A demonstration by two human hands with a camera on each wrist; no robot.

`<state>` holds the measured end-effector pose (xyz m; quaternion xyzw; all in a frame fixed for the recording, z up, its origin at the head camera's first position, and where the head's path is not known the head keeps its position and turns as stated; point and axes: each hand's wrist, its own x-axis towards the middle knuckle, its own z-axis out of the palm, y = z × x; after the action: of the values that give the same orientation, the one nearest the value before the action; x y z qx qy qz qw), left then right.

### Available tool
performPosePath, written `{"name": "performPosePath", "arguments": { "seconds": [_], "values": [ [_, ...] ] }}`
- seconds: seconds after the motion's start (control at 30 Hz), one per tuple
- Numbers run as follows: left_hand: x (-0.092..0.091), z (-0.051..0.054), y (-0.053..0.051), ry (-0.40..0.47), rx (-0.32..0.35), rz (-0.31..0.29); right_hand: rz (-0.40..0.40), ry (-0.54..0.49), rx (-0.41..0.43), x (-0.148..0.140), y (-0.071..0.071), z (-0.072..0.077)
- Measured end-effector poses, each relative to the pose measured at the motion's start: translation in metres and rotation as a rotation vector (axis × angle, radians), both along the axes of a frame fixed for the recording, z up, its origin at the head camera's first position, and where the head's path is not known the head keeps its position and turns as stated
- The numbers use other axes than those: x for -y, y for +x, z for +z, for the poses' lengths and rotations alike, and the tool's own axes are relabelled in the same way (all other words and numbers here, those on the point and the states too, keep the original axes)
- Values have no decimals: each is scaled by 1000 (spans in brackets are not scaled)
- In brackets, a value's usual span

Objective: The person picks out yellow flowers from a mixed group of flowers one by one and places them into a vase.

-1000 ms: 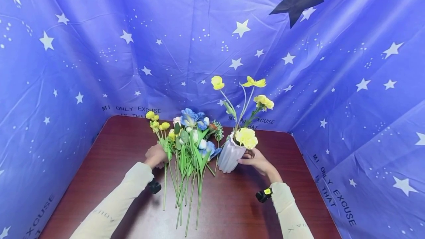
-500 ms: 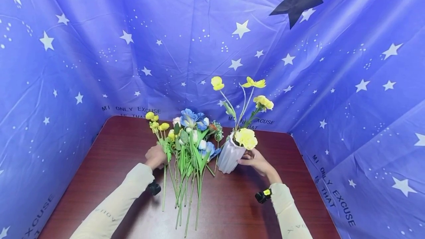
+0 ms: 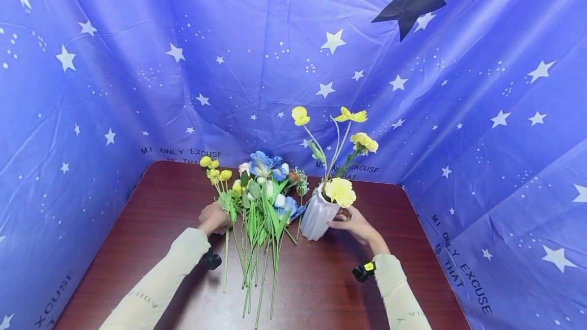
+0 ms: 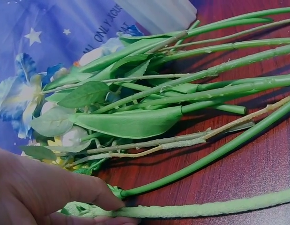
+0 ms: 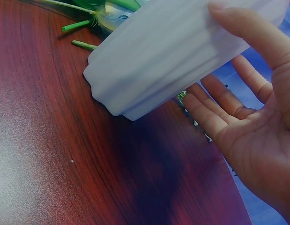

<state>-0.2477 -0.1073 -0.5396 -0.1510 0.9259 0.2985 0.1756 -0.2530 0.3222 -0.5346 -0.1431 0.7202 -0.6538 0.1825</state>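
Note:
In the head view the left hand (image 3: 214, 217) is at the left edge of the flower pile, by a stem with small yellow blooms (image 3: 213, 173). The left wrist view shows its thumb and fingers pinching that thick pale green stem (image 4: 201, 210). The right hand (image 3: 355, 224) holds the right side of a white ribbed vase (image 3: 318, 216); in the right wrist view the thumb lies on the vase wall (image 5: 149, 56) and the fingers curl behind it. Several yellow flowers (image 3: 340, 191) stand in the vase.
Between the hands lies a pile of blue, white and yellow flowers (image 3: 260, 163), green stems pointing to the near edge of the dark red table (image 3: 316, 289). A blue curtain with stars (image 3: 257, 80) surrounds the table.
The left hand and the yellow-bloomed stem have shifted very slightly left. The right hand and vase have stayed in place.

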Motion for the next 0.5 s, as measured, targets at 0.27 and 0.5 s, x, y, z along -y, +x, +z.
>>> {"name": "performPosePath", "arguments": {
  "seconds": [0.27,0.5],
  "values": [
    [3,1,0,68,4,48,-4,6,0,-1,0,0],
    [8,2,1,145,-6,90,1,13,-6,-2,-1,-1]
  ]
}}
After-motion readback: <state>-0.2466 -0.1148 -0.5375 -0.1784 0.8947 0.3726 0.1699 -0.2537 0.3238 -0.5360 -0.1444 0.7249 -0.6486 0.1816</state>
